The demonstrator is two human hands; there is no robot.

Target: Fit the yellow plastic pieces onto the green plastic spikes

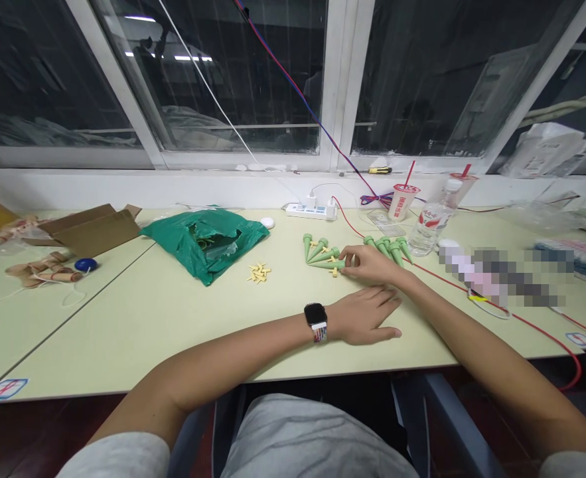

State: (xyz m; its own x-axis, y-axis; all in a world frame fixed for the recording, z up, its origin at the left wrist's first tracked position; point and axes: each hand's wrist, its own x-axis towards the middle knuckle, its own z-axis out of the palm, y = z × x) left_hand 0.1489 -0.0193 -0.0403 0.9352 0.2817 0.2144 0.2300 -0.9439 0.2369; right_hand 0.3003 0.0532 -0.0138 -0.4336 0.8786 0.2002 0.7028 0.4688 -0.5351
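My right hand (369, 265) reaches in from the lower right, its fingers and thumb closing around the wide end of a green plastic spike (326, 265). That spike lies among a loose group of green spikes (320, 254) on the table. Another group of green spikes (387, 249) lies just beyond my right hand. Small yellow plastic pieces (334, 271) lie beneath the spike, and a little pile of them (259, 272) sits further left. My left hand (365, 315), with a black smartwatch (315, 320) on its wrist, lies flat and open on the table, touching nothing else.
A green plastic bag (206, 242) and an open cardboard box (91, 229) stand to the left. Behind are a white power strip (310, 211), a red cable (516, 318), a paper cup (403, 202) and a water bottle (432, 222). A blurred patch (496, 275) covers items on the right.
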